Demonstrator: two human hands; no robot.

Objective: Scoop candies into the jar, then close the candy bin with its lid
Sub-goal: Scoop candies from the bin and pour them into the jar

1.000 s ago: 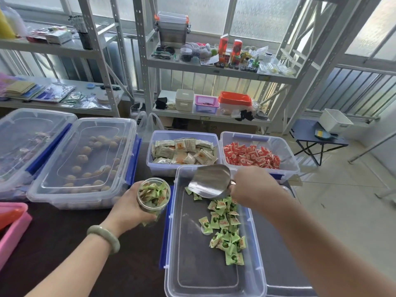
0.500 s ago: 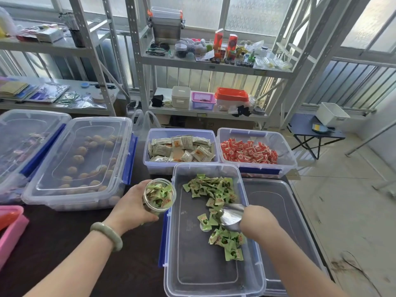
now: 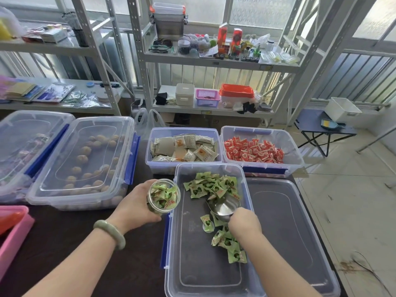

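Note:
An open clear candy bin (image 3: 171, 254) with blue latches stands in front of me, holding green-wrapped candies (image 3: 211, 185) at its far end and along its right side. My left hand (image 3: 134, 207) grips a small clear jar (image 3: 164, 196), tilted and holding green candies, just left of the bin's rim. My right hand (image 3: 244, 224) holds a metal scoop (image 3: 225, 205) low inside the bin, its mouth pushed into the far pile. The bin's clear lid (image 3: 285, 221) lies flat to the right of the bin.
Two open bins stand behind, one with tan packets (image 3: 184, 146) and one with red candies (image 3: 254, 150). Closed lidded bins (image 3: 81, 161) sit at the left, a pink box (image 3: 12, 228) at the near left. Metal shelving rises beyond the table; the table's right edge drops to tiled floor.
The scoop came down from above the bin's far end into the bin, then slid forward toward the far pile of green candies. The jar stayed in my left hand beside the bin.

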